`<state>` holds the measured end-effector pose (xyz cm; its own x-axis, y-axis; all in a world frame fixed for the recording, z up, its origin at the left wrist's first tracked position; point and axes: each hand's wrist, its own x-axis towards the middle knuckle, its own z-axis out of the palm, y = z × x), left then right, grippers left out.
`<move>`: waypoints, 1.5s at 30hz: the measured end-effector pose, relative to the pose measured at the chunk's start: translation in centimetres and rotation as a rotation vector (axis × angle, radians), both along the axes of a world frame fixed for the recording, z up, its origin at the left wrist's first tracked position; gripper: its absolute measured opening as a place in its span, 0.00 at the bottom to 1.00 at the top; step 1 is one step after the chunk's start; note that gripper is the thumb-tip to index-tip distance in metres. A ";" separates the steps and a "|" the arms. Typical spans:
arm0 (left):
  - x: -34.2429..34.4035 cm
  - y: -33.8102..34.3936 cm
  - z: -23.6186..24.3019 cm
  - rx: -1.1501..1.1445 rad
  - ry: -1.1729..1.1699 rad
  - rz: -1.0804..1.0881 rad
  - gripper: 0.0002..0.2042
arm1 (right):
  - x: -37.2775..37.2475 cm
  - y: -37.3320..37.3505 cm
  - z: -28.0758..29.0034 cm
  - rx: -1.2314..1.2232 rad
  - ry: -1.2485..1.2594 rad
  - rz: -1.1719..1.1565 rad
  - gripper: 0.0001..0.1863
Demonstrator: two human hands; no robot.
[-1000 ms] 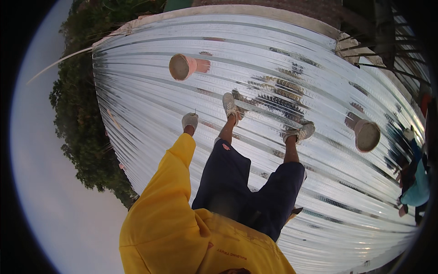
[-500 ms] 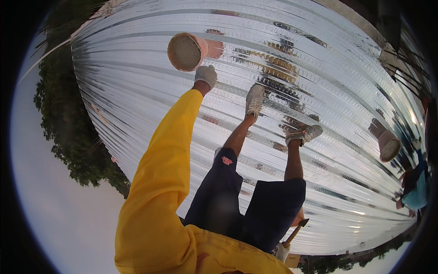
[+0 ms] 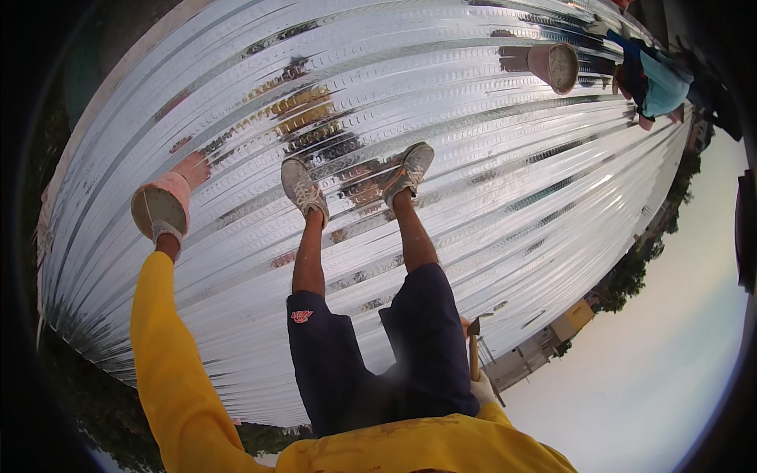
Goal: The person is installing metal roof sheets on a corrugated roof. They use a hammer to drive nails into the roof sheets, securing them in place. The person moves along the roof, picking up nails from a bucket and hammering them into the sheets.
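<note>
Against the left grip (image 3: 167, 231) — a pink bucket (image 3: 177, 189), rim nearest.

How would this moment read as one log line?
Left hand: at pink bucket, grip unclear | right hand: holding wooden-handled tool | shoes: on ribbed metal sheeting | other bucket: upper right

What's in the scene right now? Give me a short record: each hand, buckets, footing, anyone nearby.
Left hand: gloved, at the left bucket's near rim; grip unclear
Right hand: gloved, holding a hammer beside the right thigh
Right bucket: pink, upper right, away from both hands
Footing: both shoes on shiny ridged metal sheeting
Nearby: co-worker in teal, beyond the right bucket
</note>
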<state>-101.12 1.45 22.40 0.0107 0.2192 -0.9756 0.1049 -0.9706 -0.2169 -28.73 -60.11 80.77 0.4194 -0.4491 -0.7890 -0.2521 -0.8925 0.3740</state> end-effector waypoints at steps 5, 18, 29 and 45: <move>3.4 4.2 7.8 -0.155 -0.186 0.001 0.18 | -4.3 -2.2 -0.6 0.005 -0.027 -0.193 0.15; 34.4 -3.6 28.3 -0.382 -0.598 0.449 0.10 | -7.5 -12.9 -5.8 0.130 0.016 -0.323 0.16; 67.5 -16.1 21.3 -0.505 -0.931 0.923 0.14 | -7.5 -13.4 -5.8 0.198 -0.034 -0.490 0.21; 89.1 -25.5 13.8 -0.316 -0.899 0.724 0.14 | -10.1 -19.0 -5.8 0.132 0.017 -0.812 0.19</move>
<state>-12.07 -24.07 36.15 0.6896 0.2073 -0.6938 0.6410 -0.6205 0.4517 -38.83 -79.08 74.98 -0.0088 -0.5108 -0.8596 -0.8333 -0.4714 0.2887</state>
